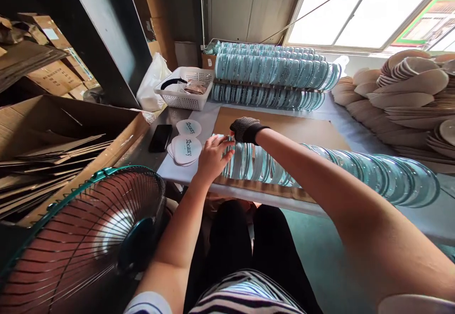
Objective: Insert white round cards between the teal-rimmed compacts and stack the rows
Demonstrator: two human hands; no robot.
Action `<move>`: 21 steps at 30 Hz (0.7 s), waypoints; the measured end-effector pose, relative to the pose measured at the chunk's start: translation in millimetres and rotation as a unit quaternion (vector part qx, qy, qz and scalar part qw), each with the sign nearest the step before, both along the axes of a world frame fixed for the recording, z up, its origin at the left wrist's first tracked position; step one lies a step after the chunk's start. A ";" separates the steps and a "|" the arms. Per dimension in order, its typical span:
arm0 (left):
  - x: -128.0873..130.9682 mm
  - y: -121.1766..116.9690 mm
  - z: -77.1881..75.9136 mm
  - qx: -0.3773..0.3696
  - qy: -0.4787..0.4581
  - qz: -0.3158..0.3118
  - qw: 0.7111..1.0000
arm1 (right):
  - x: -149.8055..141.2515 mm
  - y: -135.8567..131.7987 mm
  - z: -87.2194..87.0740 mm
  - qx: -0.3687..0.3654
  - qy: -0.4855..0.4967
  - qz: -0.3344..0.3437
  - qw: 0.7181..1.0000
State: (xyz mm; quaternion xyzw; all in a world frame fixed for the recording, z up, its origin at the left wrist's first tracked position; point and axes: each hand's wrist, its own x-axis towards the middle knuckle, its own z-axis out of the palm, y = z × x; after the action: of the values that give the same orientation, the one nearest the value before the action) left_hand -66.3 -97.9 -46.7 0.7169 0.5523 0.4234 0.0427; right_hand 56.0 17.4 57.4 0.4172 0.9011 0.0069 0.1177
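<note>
A row of shiny teal hoops that look like headbands [369,172] stands on edge along the front of the table. My bare left hand [215,155] is at the left end of this row, its thumb and fingers around the edge of the end headband. Just beyond its fingertips, my right hand [243,129], in a dark dotted glove, is curled closed. Its fingertips meet the top of the same headband, and what they pinch is hidden. Left of my left hand lie a stack of white printed cards [186,150] and another printed card [188,127].
Brown cardboard [295,124] lies under the front row. More teal rows [273,70] stand behind, beside a white basket [186,97]. Pale rounded pieces [401,98] are piled at right. A black phone [160,138], fan [95,228] and carton [71,148] are at left.
</note>
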 end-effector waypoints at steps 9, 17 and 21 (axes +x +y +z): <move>1.7 -1.9 6.0 0.002 0.010 0.003 1.000 | 44.9 -137.8 -80.4 0.043 0.111 -0.039 0.992; -2.1 -0.8 3.2 0.014 0.009 0.004 1.000 | 65.9 -172.4 -154.2 -0.001 0.084 -0.063 0.994; 15.9 -8.7 12.8 0.016 0.020 0.027 0.999 | 92.5 -146.3 -101.1 0.074 0.177 -0.094 0.977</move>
State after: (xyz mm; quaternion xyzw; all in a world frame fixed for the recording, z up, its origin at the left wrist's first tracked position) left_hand -50.5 -106.6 -33.9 0.7103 0.5654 0.4192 0.0084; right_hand 148.5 -128.9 -43.7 0.5019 0.8617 -0.0111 -0.0746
